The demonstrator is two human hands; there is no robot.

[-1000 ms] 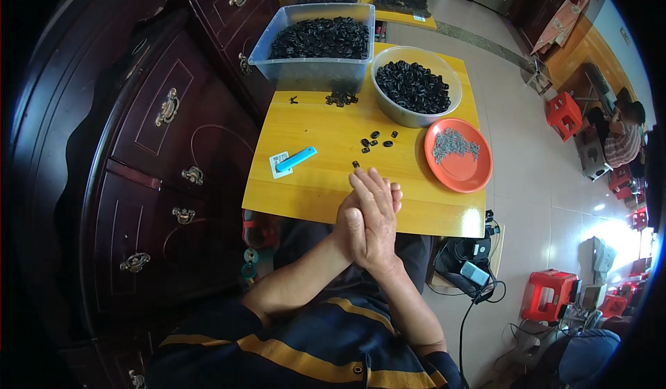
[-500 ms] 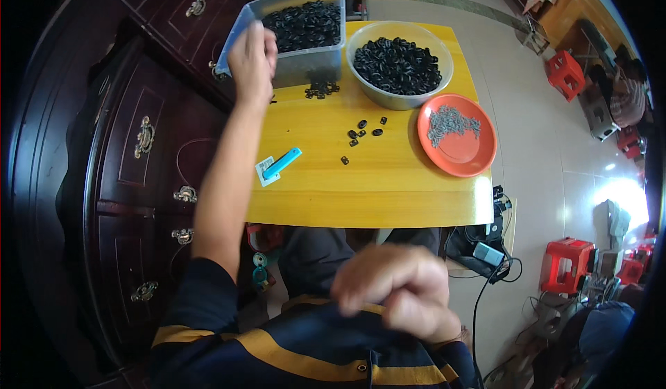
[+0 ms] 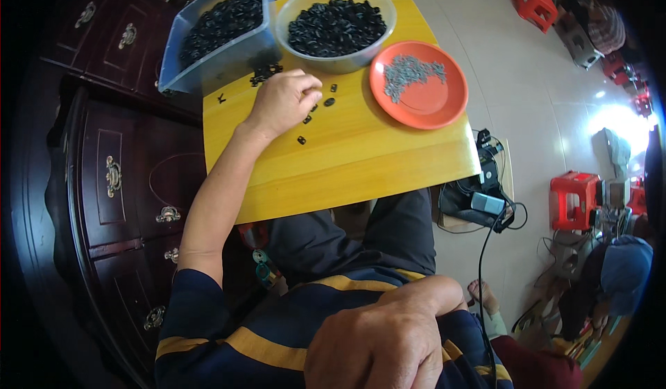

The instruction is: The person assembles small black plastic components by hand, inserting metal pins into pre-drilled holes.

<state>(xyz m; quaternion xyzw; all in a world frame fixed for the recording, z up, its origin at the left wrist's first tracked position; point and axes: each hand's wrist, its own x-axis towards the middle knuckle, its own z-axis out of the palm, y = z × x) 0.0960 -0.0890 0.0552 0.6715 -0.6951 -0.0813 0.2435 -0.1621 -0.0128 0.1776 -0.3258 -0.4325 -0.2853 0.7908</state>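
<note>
My left hand (image 3: 283, 102) is over the middle of the yellow table, fingers curled and thumb close to the index finger. Whatever it may pinch is hidden. Small black oval and rectangular pieces (image 3: 329, 102) lie beside and under its fingertips. My right hand (image 3: 378, 344) is close in front of my chest, back of the hand up. Its fingers run down out of the picture, so what they hold is not visible. An orange plate (image 3: 433, 115) of small grey pieces (image 3: 409, 75) stands right of the left hand.
A clear bin (image 3: 215, 70) and a round tub (image 3: 336, 63), both with many black pieces, stand at the table's far side. A dark wooden cabinet (image 3: 111, 215) borders the left. Red stools (image 3: 574, 198), cables and other people are on the right.
My left hand has come from the bin's edge to the loose black pieces. My right hand has moved down and nearer. The blue tool on the table is out of sight. The view has shifted.
</note>
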